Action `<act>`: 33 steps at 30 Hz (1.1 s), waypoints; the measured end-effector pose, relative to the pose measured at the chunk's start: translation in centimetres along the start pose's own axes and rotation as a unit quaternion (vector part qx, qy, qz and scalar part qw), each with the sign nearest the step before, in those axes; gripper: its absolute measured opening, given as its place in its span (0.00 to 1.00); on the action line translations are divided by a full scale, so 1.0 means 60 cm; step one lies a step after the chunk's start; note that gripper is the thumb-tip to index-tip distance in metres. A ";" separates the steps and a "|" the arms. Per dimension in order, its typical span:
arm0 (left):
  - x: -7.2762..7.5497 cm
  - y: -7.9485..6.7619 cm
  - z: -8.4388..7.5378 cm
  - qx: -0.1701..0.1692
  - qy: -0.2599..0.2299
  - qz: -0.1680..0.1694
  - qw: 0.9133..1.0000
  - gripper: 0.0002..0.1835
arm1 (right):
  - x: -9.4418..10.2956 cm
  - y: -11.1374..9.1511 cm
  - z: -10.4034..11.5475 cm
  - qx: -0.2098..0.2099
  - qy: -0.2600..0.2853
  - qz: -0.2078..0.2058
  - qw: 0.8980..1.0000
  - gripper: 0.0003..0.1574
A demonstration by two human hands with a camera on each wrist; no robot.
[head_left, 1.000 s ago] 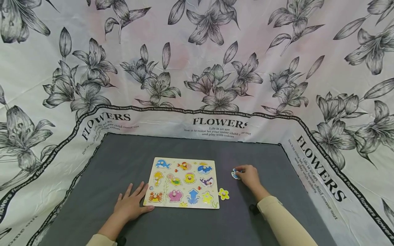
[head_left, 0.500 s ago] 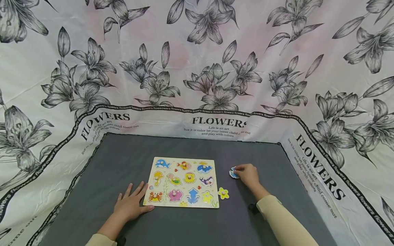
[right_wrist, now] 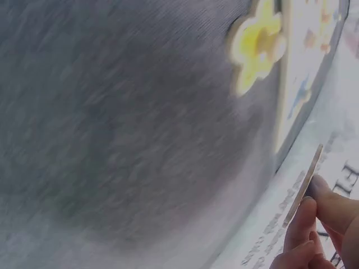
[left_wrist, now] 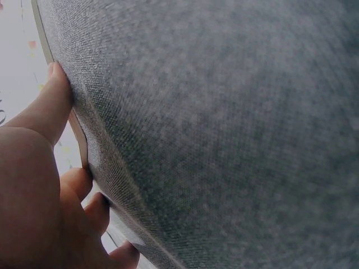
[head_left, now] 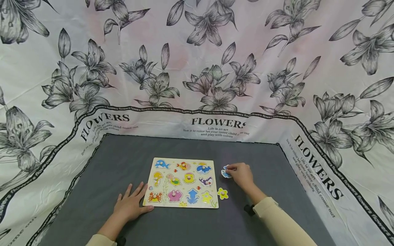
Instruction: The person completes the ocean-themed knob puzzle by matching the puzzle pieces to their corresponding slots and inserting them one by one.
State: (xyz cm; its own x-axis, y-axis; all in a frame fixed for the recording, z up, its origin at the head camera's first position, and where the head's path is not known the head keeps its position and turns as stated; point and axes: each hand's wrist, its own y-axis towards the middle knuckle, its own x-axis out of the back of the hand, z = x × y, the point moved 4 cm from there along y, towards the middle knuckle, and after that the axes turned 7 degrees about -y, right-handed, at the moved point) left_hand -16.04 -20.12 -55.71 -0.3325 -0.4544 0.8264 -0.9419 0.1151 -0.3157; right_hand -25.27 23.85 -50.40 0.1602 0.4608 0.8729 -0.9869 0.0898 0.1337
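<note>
A wooden puzzle board [head_left: 181,164] with knobbed sea-animal pieces lies flat on the grey cloth. My left hand [head_left: 130,205] lies spread at its lower left corner, fingers along the left side and thumb at the near edge. Right of the board, my right hand [head_left: 242,175] pinches a blue and white puzzle piece [head_left: 225,172] between thumb and fingers. In the right wrist view this piece [right_wrist: 303,186] shows edge-on, raised off the cloth; its knob is hidden by the fingers. A yellow star piece [head_left: 223,193] lies loose by the board's right edge.
On the board, the blue squid shape [head_left: 193,196] and the yellow star shape [head_left: 207,197] show no knob. Flower-printed fabric [head_left: 212,75] surrounds the grey cloth [head_left: 184,225] at the back and sides.
My right hand has moved left with the blue puzzle piece, closer to the board's right edge. The left hand, board and star piece have stayed in place.
</note>
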 end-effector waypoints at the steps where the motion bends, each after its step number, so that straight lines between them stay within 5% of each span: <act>1: -0.001 0.000 0.001 0.000 0.000 -0.001 1.000 0.60 | 0.000 -0.002 0.007 0.004 -0.002 0.000 1.000 0.10; 33: -0.001 -0.001 0.002 -0.007 0.002 -0.007 1.000 0.59 | -0.043 -0.073 0.151 0.125 0.037 0.038 0.991 0.04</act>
State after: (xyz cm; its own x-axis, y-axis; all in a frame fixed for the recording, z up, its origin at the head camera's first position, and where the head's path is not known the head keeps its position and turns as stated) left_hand -15.97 -20.21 -55.77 -0.3199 -0.4519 0.8327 -0.9468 0.1211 -0.2981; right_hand -21.49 14.28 -49.00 0.0760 0.5230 0.8490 -0.9683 -0.1645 0.1880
